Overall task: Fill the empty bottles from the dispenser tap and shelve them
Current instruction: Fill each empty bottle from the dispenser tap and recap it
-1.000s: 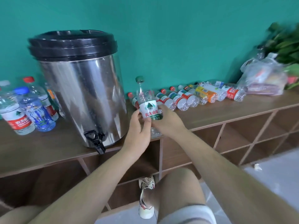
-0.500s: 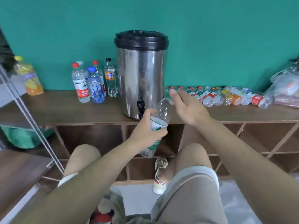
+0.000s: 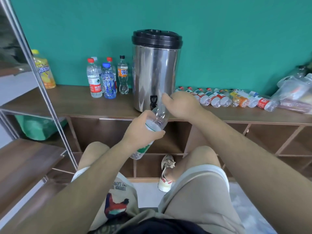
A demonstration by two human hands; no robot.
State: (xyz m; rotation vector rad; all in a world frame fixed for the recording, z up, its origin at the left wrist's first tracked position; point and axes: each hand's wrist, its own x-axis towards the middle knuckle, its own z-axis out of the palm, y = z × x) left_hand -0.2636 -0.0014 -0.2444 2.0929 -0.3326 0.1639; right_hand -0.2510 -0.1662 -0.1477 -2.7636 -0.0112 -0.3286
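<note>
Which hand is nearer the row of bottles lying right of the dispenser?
Right. The right hand is at the left end of the row of lying bottles; the left hand is lower and further left, gripping a tilted bottle by the tap.

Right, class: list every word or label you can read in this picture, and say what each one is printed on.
"农夫山" on the left red-capped bottle; the rest is hidden by the blue bottle.
"芬达" on the black-capped bottle.
Unreadable: the yellow bottle (blurred), the shirt print (upside down, blurred), the lying bottles (too small), the held bottle (label mostly under the left hand).
</note>
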